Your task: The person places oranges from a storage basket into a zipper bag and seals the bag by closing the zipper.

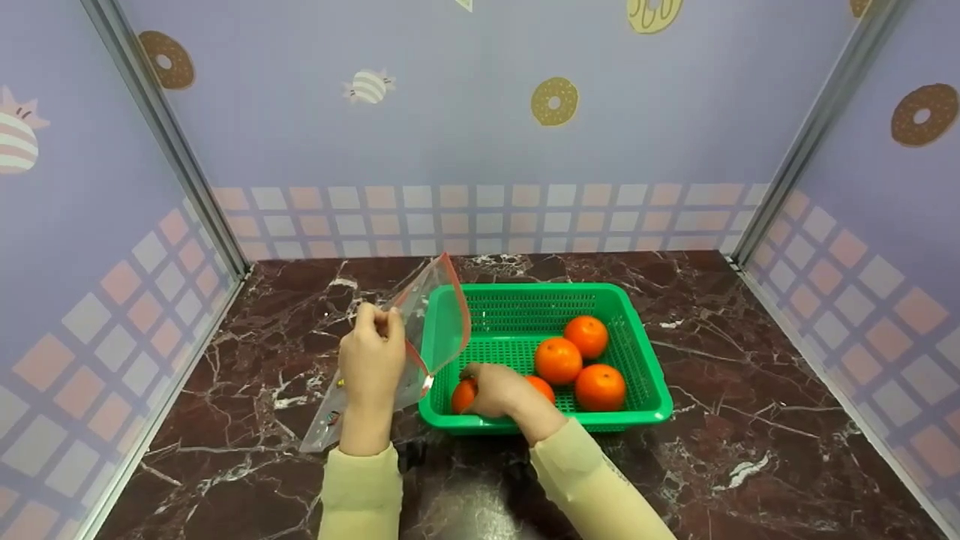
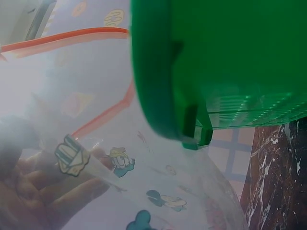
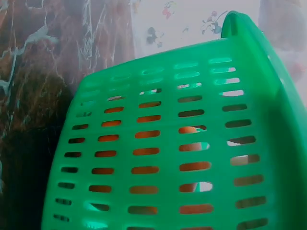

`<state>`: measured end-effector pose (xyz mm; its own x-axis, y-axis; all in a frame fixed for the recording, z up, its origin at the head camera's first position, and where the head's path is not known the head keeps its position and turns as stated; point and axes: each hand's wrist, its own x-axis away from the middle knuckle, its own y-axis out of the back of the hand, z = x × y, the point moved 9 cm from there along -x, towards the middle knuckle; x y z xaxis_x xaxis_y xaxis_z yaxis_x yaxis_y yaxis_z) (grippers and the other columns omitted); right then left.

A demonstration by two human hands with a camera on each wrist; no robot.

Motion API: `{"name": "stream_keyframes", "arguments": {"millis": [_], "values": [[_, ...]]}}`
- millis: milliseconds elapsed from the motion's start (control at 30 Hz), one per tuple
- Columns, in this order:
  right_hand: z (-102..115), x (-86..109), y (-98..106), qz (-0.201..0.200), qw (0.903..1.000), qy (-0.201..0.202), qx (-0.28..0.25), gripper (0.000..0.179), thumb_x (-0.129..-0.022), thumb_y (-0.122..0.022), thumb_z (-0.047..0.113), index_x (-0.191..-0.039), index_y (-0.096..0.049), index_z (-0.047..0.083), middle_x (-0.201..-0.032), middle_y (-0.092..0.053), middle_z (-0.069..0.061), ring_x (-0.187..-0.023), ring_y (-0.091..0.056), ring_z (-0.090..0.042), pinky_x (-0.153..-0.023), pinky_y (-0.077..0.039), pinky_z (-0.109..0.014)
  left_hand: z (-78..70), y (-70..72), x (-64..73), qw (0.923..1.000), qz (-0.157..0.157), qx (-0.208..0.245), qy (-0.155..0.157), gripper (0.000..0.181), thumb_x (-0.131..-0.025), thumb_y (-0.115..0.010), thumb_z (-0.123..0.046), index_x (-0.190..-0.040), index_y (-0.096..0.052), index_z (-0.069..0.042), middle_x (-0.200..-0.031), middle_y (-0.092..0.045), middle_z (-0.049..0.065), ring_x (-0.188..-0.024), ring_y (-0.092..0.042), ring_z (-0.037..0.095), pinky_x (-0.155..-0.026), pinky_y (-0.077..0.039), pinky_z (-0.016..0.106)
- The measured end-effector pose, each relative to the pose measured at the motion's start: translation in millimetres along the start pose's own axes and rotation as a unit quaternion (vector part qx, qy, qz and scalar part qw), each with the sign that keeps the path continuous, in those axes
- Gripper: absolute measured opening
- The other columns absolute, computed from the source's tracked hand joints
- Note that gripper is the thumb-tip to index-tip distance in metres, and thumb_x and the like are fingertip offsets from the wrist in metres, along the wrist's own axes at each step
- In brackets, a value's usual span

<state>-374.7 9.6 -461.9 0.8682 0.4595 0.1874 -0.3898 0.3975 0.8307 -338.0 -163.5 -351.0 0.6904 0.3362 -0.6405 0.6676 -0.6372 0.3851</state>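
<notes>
A clear zip bag [image 1: 442,330] with an orange-red zip edge is pinched at its upper rim by my left hand [image 1: 371,356]. Its mouth gapes toward the green basket [image 1: 540,288] and overlaps the left rim. In the left wrist view the bag [image 2: 96,72] shows small cartoon prints, with fingers [image 2: 76,191] seen through the film. My right hand [image 1: 501,390] reaches into the basket's near left corner, fingers curled round an orange [image 1: 463,397]. Another orange [image 1: 540,387] lies partly hidden beside that hand. Three more oranges [image 1: 558,361] sit at the basket's right side.
The basket stands on a dark red marbled tabletop [image 1: 750,375]. Patterned panels [image 1: 480,135] enclose the back and both sides, joined by metal corner posts [image 1: 172,142]. The basket's slotted wall [image 3: 163,120] fills much of the right wrist view.
</notes>
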Motion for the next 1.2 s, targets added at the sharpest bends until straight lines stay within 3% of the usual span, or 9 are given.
{"name": "stream_keyframes", "arguments": {"millis": [333, 633, 867, 1033, 1200], "values": [[-8.3, 0.9, 7.5, -0.049, 0.9948, 0.000, -0.090, 0.062, -0.079, -0.084, 0.021, -0.136, -0.062, 0.009, -0.127, -0.068, -0.017, -0.106, -0.066, -0.032, -0.092, -0.054, -0.049, 2.0, 0.3, 1.0, 1.0000, -0.001, 0.004, 0.008, 0.023, -0.101, -0.060, -0.013, -0.081, -0.053, -0.005, -0.057, -0.056, 0.009, -0.043, -0.035, 0.011, -0.045, -0.028, 0.029], [-16.1, 6.5, 24.5, -0.085, 0.9799, -0.016, -0.180, 0.064, -0.082, -0.085, 0.024, -0.139, -0.059, 0.013, -0.129, -0.066, -0.015, -0.107, -0.065, -0.030, -0.090, -0.055, -0.047, 0.4, 1.6, 0.7, 0.9999, -0.004, 0.009, 0.005, 0.023, -0.101, -0.060, -0.013, -0.081, -0.053, -0.005, -0.056, -0.052, 0.007, -0.043, -0.034, 0.011, -0.046, -0.028, 0.029], [-23.8, 17.8, 50.2, -0.132, 0.9564, -0.028, -0.259, 0.063, -0.084, -0.083, 0.020, -0.141, -0.057, 0.014, -0.133, -0.063, -0.017, -0.107, -0.065, -0.028, -0.089, -0.056, -0.044, -1.7, 0.9, 1.4, 1.0000, -0.005, -0.001, -0.007, 0.022, -0.101, -0.060, -0.011, -0.081, -0.052, -0.005, -0.058, -0.054, 0.008, -0.044, -0.031, 0.006, -0.046, -0.029, 0.027], [-29.4, 26.9, 72.1, -0.179, 0.9298, -0.028, -0.321, 0.063, -0.086, -0.082, 0.018, -0.143, -0.057, 0.018, -0.135, -0.058, -0.018, -0.109, -0.066, -0.030, -0.087, -0.058, -0.043, -0.7, 0.3, 0.8, 1.0000, -0.005, -0.002, -0.001, 0.023, -0.101, -0.061, -0.013, -0.081, -0.052, -0.005, -0.059, -0.055, 0.008, -0.044, -0.035, 0.010, -0.047, -0.030, 0.030], [-26.5, 38.2, 92.9, -0.224, 0.9103, -0.022, -0.347, 0.065, -0.085, -0.082, 0.017, -0.144, -0.057, 0.021, -0.133, -0.059, -0.015, -0.113, -0.065, -0.032, -0.089, -0.058, -0.045, -0.2, -0.4, 0.7, 1.0000, 0.001, 0.000, 0.006, 0.023, -0.101, -0.061, -0.014, -0.081, -0.053, -0.005, -0.060, -0.057, 0.009, -0.044, -0.039, 0.014, -0.047, -0.031, 0.031]]}}
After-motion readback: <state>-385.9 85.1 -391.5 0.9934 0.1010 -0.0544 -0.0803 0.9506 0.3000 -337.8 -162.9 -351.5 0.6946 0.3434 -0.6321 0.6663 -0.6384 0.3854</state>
